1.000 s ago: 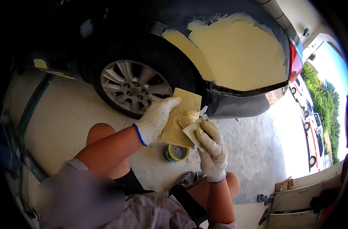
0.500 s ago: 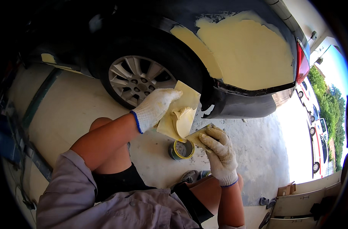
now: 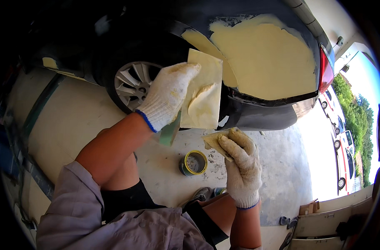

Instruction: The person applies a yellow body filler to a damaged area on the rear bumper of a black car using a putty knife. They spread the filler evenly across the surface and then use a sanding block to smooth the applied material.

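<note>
Pale floor (image 3: 277, 162) beneath left hand (image 3: 168, 93) with board (image 3: 205, 66), right hand (image 3: 243, 168) with spreader (image 3: 216, 141)

Left hand (image 3: 169, 93) and board (image 3: 203, 75) up, hiding more wheel (image 3: 131, 83). Putty (image 3: 201, 100) down to smaller patch. Green strip (image 3: 170, 133) now showing. Scraper (image 3: 218, 141) in right hand (image 3: 242, 166) now off board.

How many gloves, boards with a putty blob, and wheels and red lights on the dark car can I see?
Gloves: 2, on left hand and right hand
Board with putty blob: 1
Wheel: 1
Red light: 1
Total: 5
</note>
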Tool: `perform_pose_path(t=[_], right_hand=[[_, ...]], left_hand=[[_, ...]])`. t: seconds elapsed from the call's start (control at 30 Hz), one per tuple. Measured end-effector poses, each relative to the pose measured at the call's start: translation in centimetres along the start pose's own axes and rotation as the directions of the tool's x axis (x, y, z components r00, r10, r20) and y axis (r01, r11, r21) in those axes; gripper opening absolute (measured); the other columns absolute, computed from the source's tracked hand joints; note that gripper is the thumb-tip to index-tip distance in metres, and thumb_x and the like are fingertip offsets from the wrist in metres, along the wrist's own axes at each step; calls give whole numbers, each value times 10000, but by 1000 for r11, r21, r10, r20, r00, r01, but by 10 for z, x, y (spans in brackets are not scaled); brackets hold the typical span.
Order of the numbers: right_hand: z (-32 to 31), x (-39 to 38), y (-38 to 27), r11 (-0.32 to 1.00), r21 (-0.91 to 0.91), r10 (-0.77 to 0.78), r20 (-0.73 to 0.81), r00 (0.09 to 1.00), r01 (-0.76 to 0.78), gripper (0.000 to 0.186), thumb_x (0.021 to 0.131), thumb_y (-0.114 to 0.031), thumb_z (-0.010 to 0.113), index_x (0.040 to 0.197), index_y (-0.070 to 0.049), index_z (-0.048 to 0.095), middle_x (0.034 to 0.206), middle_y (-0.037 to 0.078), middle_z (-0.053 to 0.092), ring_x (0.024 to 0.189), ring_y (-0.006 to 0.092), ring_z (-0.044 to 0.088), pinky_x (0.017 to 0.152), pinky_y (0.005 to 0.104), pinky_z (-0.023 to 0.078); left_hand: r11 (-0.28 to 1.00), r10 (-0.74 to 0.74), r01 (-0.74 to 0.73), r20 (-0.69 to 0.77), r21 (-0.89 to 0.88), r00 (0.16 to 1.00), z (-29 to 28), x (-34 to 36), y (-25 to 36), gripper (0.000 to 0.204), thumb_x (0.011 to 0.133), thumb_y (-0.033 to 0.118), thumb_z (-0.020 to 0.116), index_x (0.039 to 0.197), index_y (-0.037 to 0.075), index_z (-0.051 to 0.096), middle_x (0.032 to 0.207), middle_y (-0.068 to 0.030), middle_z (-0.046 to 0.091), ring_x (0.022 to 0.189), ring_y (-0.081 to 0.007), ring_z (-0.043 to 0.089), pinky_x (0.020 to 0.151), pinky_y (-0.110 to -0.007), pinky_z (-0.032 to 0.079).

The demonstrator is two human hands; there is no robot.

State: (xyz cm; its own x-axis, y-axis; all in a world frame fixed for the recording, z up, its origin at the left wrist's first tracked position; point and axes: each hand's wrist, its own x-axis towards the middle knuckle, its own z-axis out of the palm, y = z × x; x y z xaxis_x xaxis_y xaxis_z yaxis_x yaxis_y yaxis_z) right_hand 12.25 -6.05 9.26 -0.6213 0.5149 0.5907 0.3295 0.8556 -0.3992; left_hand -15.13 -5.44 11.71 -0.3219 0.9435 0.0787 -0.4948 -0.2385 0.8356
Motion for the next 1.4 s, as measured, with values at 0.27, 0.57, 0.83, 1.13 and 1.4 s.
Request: perform_pose_path(t=[0.27,0.57,0.83,1.13,1.4], right_hand=[[50,1,31,685,725,219,-125,968,-62,656,896,211,584,1482,-62,699,1705,207,492,1614,369,419,1332,498,313],[31,-5,50,977,189,-56,-240,969,103,514,843,119,674,1309,-63,792,1486,219,667,1446,449,574,1222,512,467],[23,-8,46,992,61,-106,-39,994,109,569,794,110,694,1283,-164,792,1425,182,664,1379,475,602,1153,533,520],[8,-8,45,993,116,41,-28,999,-38,474,876,62,703,1287,-154,800,1400,174,690,1359,427,622,1145,519,526],[14,12,-13,979,-205,14,157,987,19,514,855,-13,724,1335,-188,775,1391,165,652,1348,442,589,1113,551,511]], left_hand=[[665,-386,422,200,-616,900,5,-42,-84,518,1174,369,390,1537,26,526,1454,-200,657,1301,-345,697,1101,-532,593],[866,-385,383,62,-322,921,-23,-44,-77,457,1164,320,465,1453,-9,592,1319,-196,716,1120,-319,764,961,-481,651],[929,-367,365,-17,-63,930,-24,-36,-51,354,1127,233,574,1320,-53,655,1190,-181,744,981,-270,786,840,-399,678],[972,-214,211,21,101,977,-19,-27,-50,344,1129,242,605,1253,-54,726,1135,-111,762,958,-159,738,827,-314,613],[844,-43,-8,83,536,996,8,-14,-35,398,1136,257,572,1285,-76,731,1170,-118,776,1040,-139,726,915,-321,592]])
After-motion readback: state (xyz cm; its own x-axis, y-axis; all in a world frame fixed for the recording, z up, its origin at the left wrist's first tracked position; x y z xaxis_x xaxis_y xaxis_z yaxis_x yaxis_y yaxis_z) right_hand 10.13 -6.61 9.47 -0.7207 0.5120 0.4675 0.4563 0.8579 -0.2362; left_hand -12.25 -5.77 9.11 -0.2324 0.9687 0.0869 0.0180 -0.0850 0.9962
